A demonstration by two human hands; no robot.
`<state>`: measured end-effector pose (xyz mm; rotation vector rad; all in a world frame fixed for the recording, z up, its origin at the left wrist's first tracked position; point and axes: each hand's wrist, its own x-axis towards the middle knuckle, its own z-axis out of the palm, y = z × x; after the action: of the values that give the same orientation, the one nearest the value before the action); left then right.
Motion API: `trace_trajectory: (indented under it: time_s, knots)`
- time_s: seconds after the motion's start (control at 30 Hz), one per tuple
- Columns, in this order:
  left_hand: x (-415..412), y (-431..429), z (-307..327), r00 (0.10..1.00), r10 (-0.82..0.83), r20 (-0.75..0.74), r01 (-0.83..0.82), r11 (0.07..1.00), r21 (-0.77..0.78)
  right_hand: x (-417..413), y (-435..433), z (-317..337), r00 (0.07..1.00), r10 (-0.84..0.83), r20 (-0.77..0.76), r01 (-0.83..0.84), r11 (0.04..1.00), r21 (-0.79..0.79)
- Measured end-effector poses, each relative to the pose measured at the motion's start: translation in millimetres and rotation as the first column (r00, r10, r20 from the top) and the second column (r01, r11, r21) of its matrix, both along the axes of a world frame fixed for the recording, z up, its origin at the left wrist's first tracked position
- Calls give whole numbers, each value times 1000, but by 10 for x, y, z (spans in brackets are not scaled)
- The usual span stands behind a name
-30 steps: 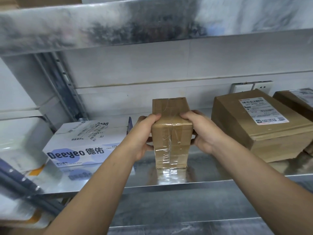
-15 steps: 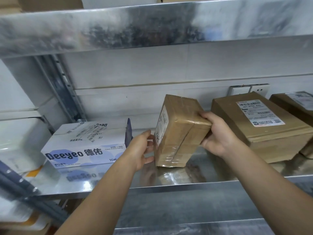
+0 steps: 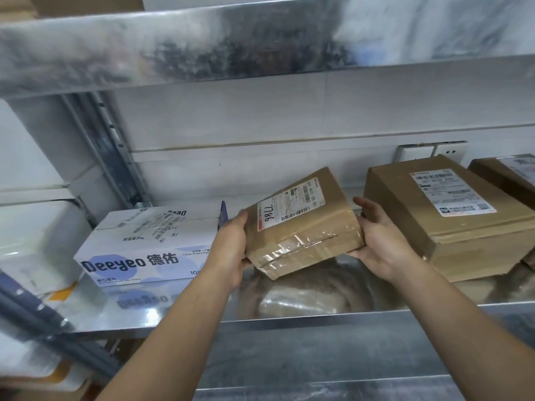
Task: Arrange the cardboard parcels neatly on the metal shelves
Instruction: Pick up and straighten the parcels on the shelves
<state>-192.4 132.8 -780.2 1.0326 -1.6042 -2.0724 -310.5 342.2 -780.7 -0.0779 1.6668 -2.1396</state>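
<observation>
Shiny metal shelf against a pale tiled wall, with another metal shelf close overhead and wall sockets at the back. Between the two grips, a small brown parcel, taped along its seam, tilted with the left end low and the right end high. White label facing up, a handwritten number beside a barcode.

Left grip wrapped round the parcel's low left end, thumb on top by the label, fingers tucked underneath. Right grip spread against the high right end, palm to the cardboard, fingers nearly straight, propping rather than clasping.

Lowest corner of the parcel just over the shelf, close to the left grip; cannot tell whether touching or clear of the metal.

Just left of the left grip, a white printed box lying flat on the shelf. Just right of the right grip, a bigger brown parcel with its own label, also flat on the shelf. Farther right again, a third brown parcel, cut off by the frame edge.
</observation>
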Motion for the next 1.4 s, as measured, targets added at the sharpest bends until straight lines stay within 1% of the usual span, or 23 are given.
trace_trajectory:
  time_s: [0.07, 0.17, 0.23, 0.3, 0.4, 0.47, 0.57, 0.67, 0.83, 0.9, 1.07, 1.13, 1.23, 1.4]
  knots:
    - [-12, -2, 24, 1000, -6, -13, 6, 1000, 15, -9, -11, -29, 999, -6, -48, 11, 995, 99]
    - [-18, 13, 37, 998, -1, -59, 3, 1000, 30, -28, -2, -48, 997, 7, -77, 11, 975, 220]
    - [-20, 21, 15, 996, 8, -91, -4, 999, 39, -26, 5, -59, 997, 29, -76, -6, 958, 286]
    - [-16, 41, 4, 994, -8, -107, 11, 1000, 27, -25, -11, -70, 998, 17, -55, 1, 949, 314]
    - [-37, 32, -41, 991, -5, -135, 6, 1000, 5, 6, -59, -54, 1000, -16, 17, 11, 966, 258]
    - [-56, 16, -45, 994, 0, -106, -2, 1000, -22, 33, -79, -35, 997, -23, 70, 9, 979, 204]
    - [-115, -28, -103, 998, -4, -69, -2, 996, -85, 55, -97, -18, 995, 8, 98, -27, 981, 190]
    - [-196, -21, -171, 996, 26, -89, -32, 997, -65, 74, -147, -26, 996, 54, 74, -68, 978, 198]
    - [-249, -67, -266, 988, 99, -117, -104, 994, -31, 98, -232, -91, 995, 90, 37, -97, 957, 272]
    - [-269, -63, -280, 988, 94, -125, -99, 994, -37, 89, -253, -130, 995, 95, 32, -100, 954, 282]
    - [-264, -122, -272, 993, 89, -83, -96, 992, -79, 78, -286, -163, 995, 97, 9, -95, 950, 296]
    - [-235, -92, -215, 992, 115, -59, -120, 989, -91, 65, -305, -166, 996, 87, 1, -83, 949, 306]
    - [-241, -62, -196, 994, 102, -49, -106, 992, -74, 33, -327, -190, 997, 77, -1, -73, 947, 312]
    - [-254, -61, -156, 990, 137, -36, -139, 989, -54, -53, -367, -240, 998, 68, 3, -65, 946, 317]
